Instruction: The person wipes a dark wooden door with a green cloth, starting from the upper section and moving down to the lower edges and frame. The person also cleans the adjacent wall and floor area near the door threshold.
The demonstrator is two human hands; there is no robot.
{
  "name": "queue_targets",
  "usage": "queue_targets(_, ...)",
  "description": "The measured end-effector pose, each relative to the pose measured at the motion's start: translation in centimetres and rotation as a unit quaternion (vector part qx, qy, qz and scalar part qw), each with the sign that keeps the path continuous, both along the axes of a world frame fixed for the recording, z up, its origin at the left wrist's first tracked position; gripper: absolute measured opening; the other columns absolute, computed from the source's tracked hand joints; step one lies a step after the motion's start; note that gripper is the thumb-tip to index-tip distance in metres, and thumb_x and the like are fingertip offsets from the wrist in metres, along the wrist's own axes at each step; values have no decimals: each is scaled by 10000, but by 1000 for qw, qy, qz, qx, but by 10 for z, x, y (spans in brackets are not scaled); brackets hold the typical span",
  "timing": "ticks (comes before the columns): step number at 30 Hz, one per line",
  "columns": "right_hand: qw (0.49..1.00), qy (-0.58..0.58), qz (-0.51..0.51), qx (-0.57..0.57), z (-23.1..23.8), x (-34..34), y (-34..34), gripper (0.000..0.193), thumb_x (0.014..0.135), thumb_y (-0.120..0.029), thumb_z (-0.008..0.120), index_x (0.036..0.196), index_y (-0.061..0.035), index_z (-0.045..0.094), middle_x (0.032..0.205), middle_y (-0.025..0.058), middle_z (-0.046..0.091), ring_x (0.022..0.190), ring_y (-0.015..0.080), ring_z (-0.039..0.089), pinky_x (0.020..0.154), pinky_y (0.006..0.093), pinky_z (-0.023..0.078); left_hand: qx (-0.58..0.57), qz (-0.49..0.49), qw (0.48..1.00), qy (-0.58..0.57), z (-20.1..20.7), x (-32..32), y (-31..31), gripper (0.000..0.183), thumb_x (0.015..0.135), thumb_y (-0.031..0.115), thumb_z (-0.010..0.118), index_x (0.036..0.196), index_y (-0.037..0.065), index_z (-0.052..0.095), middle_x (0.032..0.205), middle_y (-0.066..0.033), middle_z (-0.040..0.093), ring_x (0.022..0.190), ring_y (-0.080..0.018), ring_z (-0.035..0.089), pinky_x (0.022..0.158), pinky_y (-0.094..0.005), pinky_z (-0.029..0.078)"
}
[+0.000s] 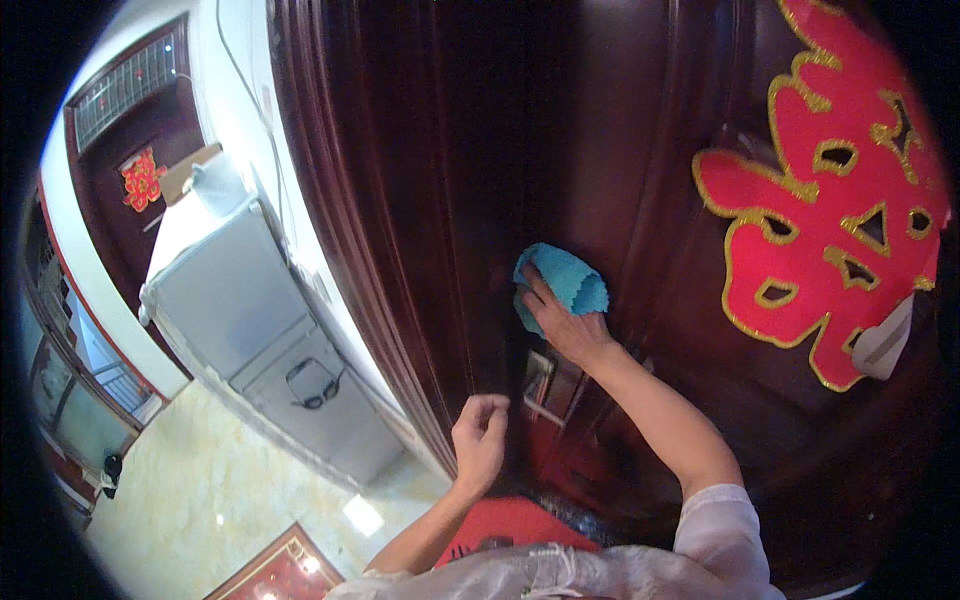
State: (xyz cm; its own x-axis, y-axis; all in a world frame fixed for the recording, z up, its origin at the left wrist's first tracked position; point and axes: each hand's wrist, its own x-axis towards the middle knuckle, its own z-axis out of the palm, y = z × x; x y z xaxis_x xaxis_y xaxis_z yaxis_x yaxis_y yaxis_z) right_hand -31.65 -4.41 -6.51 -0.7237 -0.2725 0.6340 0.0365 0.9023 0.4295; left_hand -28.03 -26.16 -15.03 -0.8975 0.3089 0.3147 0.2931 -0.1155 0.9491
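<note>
My right hand (560, 322) presses a turquoise cloth (565, 278) flat against a dark red-brown wooden door (450, 150), just above the metal lock plate (543, 380). My left hand (480, 435) hovers lower, close to the door's edge, fingers curled loosely together with nothing in them. A big red paper decoration with gold outlines (830, 210) is stuck on the door to the right of the cloth.
A grey-white refrigerator (250, 320) stands to the left against a white wall. Pale tiled floor (200, 490) lies below, with a red mat (285, 570) near my feet. Another dark door with a small red decoration (143, 178) is at the far left.
</note>
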Motion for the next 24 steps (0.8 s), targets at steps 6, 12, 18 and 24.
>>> queue_targets(6,992,121,20,10,128,-16,-9,338,767,-124,598,1101,-75,620,1336,103,509,1303,298,414,1054,463,347,47,-35,973,222,91,-15,-17,118,847,-28,572,952,-27,626,944,-97,636,858,-160,602,761,-259,469)
queue_targets(12,968,244,24,51,242,-31,-9,385,721,-70,629,1103,-46,588,1323,127,508,1311,286,417,1079,440,328,-28,19,839,544,199,-42,-17,196,734,-87,584,910,-7,608,976,-169,624,940,-303,606,831,-372,485)
queue_targets(18,938,331,96,-23,337,-37,-11,377,784,28,549,1158,-23,552,1327,176,486,1299,354,418,1022,452,410,-85,231,648,721,279,-80,-7,256,713,5,627,968,30,630,1132,-141,610,1217,-320,510,1096,-522,292)
queue_targets(24,818,359,434,-120,356,-67,-62,472,876,-116,583,1321,-70,432,1341,220,457,1274,402,424,1075,454,348,-152,271,646,697,290,-99,-17,313,722,53,627,1035,55,644,1240,-140,579,1292,-316,448,1132,-530,236)
